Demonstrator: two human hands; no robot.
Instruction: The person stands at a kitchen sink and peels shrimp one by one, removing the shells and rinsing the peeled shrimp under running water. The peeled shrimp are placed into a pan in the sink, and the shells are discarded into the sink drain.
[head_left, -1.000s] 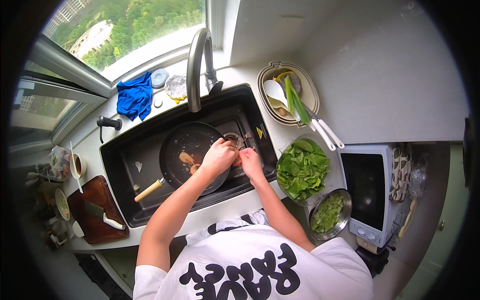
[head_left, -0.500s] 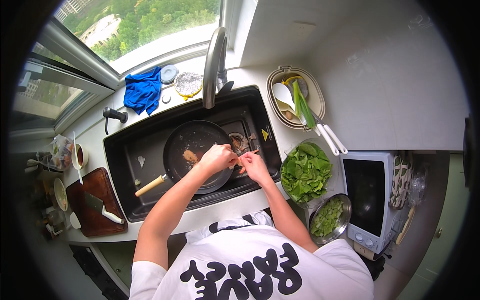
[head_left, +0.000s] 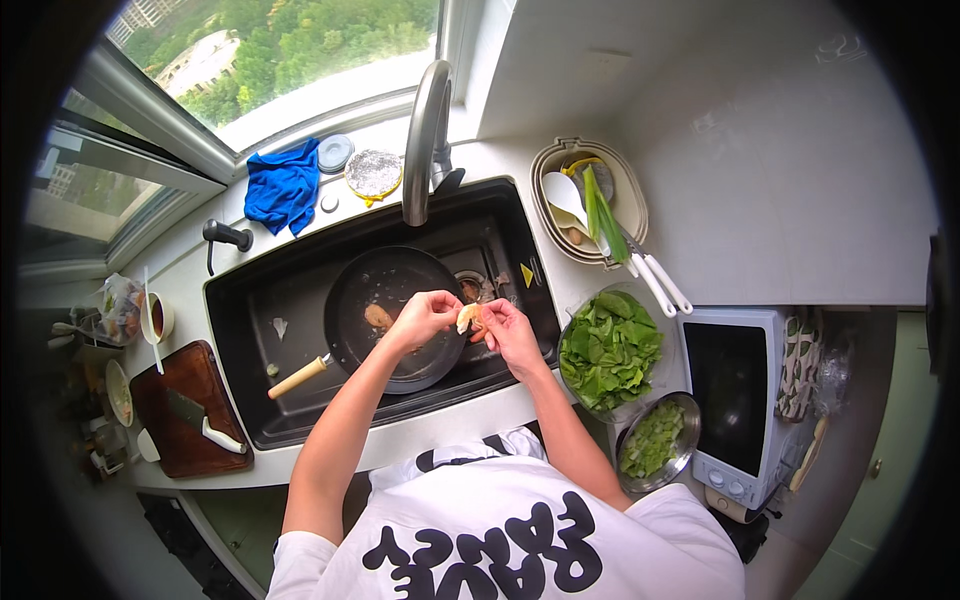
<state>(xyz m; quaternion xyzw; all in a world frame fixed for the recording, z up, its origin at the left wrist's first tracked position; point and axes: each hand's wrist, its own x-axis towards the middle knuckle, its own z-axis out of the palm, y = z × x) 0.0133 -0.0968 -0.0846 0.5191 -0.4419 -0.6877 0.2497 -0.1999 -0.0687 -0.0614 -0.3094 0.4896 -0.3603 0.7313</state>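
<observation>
My right hand (head_left: 508,335) pinches a cooked-looking, curled orange-and-white shrimp (head_left: 468,317) above the right side of a dark frying pan (head_left: 375,275). My left hand (head_left: 424,322) is closed, its fingertips meeting at the shrimp's left end; I cannot make out whether they grip it or a bit of shell. The pan rests in the black sink (head_left: 262,315), its wooden handle (head_left: 299,377) pointing to the lower left. Inside the pan lies another orange-pink piece (head_left: 378,316), apparently shrimp. Reddish scraps (head_left: 472,288) lie around the drain.
A faucet (head_left: 428,140) arches over the sink's back edge. At the right stand a bowl of green leaves (head_left: 612,348), a metal bowl of chopped greens (head_left: 652,440) and a microwave (head_left: 735,395). A knife (head_left: 208,420) lies on a brown cutting board (head_left: 185,450) at the left.
My left hand has drawn slightly left and down, opening a small gap between the hands. The shrimp, mostly covered before, now shows between them.
</observation>
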